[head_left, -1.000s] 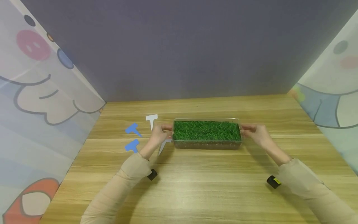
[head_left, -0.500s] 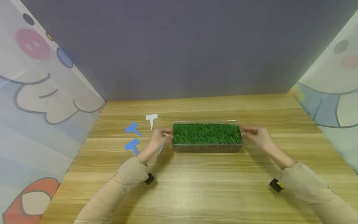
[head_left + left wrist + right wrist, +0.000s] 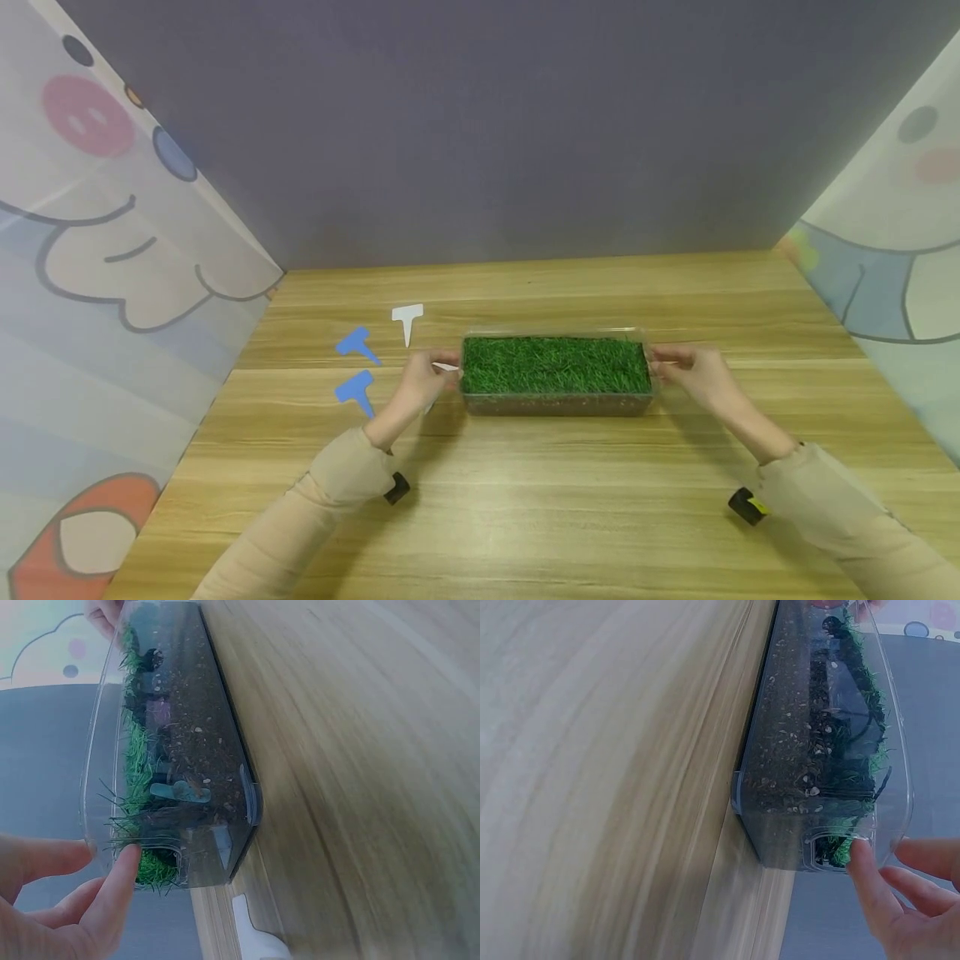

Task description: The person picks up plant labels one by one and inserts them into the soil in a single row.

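Two ends of a grassy box [image 3: 557,405], left hand [image 3: 420,379] pinching one, right hand [image 3: 701,377] the other, box slightly nearer than before

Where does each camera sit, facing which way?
Head: worn there, facing forward and down at the clear box; left hand, right hand and sleeves show.
Left wrist: worn there, facing rightward along the box; left hand near, right hand beyond.
Right wrist: worn there, facing leftward along it; right hand near, left barely visible.
Both wrist views share the box and grass.

A booth-like workspace: wood-grain table [image 3: 555,517], grey back panel [image 3: 480,133], cartoon side panels [image 3: 97,342].
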The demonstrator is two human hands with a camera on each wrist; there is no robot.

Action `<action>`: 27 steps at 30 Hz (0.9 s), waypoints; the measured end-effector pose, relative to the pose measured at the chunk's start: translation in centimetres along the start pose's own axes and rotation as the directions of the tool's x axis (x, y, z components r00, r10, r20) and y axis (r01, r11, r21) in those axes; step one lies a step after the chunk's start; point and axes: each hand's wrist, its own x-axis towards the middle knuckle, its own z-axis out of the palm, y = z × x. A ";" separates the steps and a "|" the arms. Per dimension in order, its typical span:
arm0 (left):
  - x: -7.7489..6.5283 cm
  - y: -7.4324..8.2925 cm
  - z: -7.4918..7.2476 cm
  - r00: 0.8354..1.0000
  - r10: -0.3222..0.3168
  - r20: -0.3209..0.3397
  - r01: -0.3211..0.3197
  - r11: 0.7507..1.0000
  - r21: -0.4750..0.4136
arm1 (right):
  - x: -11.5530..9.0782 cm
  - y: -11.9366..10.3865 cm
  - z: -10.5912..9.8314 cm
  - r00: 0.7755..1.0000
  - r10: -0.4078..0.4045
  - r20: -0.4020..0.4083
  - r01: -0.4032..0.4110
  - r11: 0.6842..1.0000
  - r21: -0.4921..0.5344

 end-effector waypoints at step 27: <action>1.8 0.0 -2.6 0.947 -0.024 0.319 0.022 1.000 0.011 | 0.2 0.5 -0.4 1.000 -0.002 0.026 -0.001 0.994 0.110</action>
